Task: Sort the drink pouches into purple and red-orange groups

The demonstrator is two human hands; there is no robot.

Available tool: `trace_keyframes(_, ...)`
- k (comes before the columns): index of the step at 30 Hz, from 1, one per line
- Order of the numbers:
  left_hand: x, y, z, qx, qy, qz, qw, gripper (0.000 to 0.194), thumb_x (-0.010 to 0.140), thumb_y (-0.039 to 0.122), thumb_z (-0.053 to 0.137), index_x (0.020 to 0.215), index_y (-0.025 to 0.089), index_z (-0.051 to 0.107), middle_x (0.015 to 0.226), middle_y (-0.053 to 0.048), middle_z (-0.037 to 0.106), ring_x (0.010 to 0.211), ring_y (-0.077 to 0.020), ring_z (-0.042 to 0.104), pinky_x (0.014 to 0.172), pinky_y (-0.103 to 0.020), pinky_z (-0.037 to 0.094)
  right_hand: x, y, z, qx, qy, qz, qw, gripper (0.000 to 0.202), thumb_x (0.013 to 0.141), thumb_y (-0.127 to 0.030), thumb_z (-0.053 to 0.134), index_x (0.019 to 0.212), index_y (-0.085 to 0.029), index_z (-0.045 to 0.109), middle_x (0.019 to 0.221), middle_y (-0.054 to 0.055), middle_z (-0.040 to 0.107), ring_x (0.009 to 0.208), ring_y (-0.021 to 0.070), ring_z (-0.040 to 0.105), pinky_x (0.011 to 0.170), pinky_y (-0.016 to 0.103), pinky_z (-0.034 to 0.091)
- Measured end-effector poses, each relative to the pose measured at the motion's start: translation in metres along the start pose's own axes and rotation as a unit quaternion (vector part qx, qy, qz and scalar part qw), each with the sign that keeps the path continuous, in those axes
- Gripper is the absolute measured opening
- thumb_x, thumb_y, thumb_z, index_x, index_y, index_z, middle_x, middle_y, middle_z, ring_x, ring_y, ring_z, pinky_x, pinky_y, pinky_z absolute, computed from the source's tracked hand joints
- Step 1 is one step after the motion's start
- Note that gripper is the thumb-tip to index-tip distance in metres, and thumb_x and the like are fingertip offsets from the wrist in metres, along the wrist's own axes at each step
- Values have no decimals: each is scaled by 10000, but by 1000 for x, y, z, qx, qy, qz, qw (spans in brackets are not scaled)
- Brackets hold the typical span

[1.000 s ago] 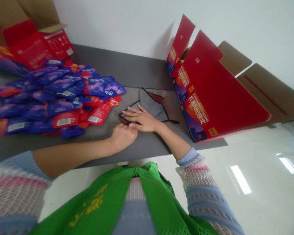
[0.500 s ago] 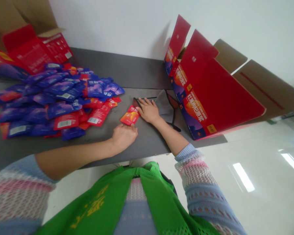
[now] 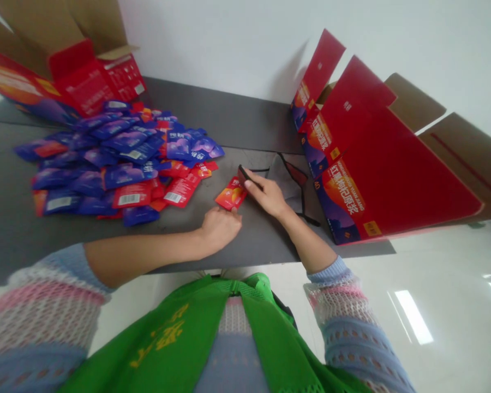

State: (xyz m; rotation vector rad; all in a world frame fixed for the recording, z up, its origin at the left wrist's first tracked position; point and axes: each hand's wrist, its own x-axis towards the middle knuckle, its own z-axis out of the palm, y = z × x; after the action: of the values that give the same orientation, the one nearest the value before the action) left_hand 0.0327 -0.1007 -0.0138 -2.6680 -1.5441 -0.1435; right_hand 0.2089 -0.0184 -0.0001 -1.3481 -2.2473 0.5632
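Observation:
A red and orange sachet (image 3: 232,195) lies flat on the grey table between my hands. My left hand (image 3: 221,228) is closed at its near edge, the thumb and finger pinching its lower corner. A grey item with black edging and dark reddish end panels (image 3: 284,183), perhaps a face mask, lies to the right of the sachet. My right hand (image 3: 267,194) is closed on its dark left end, which is raised just beside the sachet's upper right corner. The fingers under that end are hidden.
A heap of blue and red sachets (image 3: 126,164) covers the table's left part. An open red carton (image 3: 82,82) stands behind it. At the right, more open red cartons (image 3: 393,180) with raised flaps line the table (image 3: 180,98), beside a white wall.
My right hand has gone from lying flat on the dark end to gripping and lifting it. The left hand stays at the sachet's near edge. The whole view has shifted slightly.

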Motion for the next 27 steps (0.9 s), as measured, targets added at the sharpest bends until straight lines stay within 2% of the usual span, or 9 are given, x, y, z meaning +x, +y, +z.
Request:
trace_keyframes(2,1,1,-2,-7,-14,7,1000,309,864,66,446,850,26,752,712,-219,720,655,-284,710,594,-371,467,-3,-14,7,-22,-75,-64,995,696,924,-670,470,1529,-331,415,1530,24,498,1443,329,419,1155,565,348)
trace_keyframes(4,1,3,-3,-4,-29,13,999,296,841,50,457,822,29,752,723,-220,724,666,-282,712,596,-367,465,-3,-22,13,-61,-133,-87,985,742,902,-659,521,1553,-337,369,1598,23,389,1524,351,247,1201,647,197)
trace_keyframes(7,0,6,-4,8,-21,-12,1000,329,880,72,427,921,7,747,723,-218,723,661,-282,710,617,-377,469,2,-20,19,-87,-149,-71,982,745,919,-589,543,1572,-295,336,1603,53,377,1540,339,202,1213,642,171)
trace_keyframes(12,3,-6,-8,-18,30,-24,999,374,939,204,407,865,50,740,732,-197,709,738,-290,705,716,-413,493,16,13,25,-86,-16,38,995,598,1005,-321,414,1588,-261,298,1496,69,535,1467,285,392,1216,592,229)
trace_keyframes(14,5,-16,-11,-25,76,-9,997,374,945,272,421,870,101,745,813,-174,716,858,-292,698,847,-437,490,20,28,24,-60,41,77,994,582,1027,-351,346,1599,-273,265,1452,63,580,1385,288,503,1189,580,293)
trace_keyframes(17,6,-24,-13,-10,127,-22,992,399,932,359,461,1130,110,703,1086,-187,699,1039,-321,648,977,-462,444,22,43,17,-18,97,116,988,643,1031,-498,283,1616,-243,203,1416,94,609,1298,321,581,1123,549,395)
trace_keyframes(19,7,-24,-12,3,110,-59,992,558,917,410,486,1351,67,562,1285,-237,616,1097,-354,619,931,-454,461,23,47,11,-6,121,131,984,707,1021,-563,250,1624,-204,160,1466,120,559,1331,329,551,1110,520,415)
trace_keyframes(21,9,-21,-10,8,66,-98,993,670,916,451,480,1437,30,451,1313,-276,582,1076,-372,624,841,-426,482,23,48,7,1,140,131,981,742,1018,-581,223,1627,-169,119,1547,134,461,1407,315,473,1136,488,394)
trace_keyframes(27,20,-20,-11,12,-10,-137,990,588,957,469,355,1210,0,604,1040,-262,673,861,-362,683,696,-394,480,24,39,14,57,168,68,982,760,1018,-599,163,1629,-169,29,1663,93,237,1545,212,213,1245,426,224)
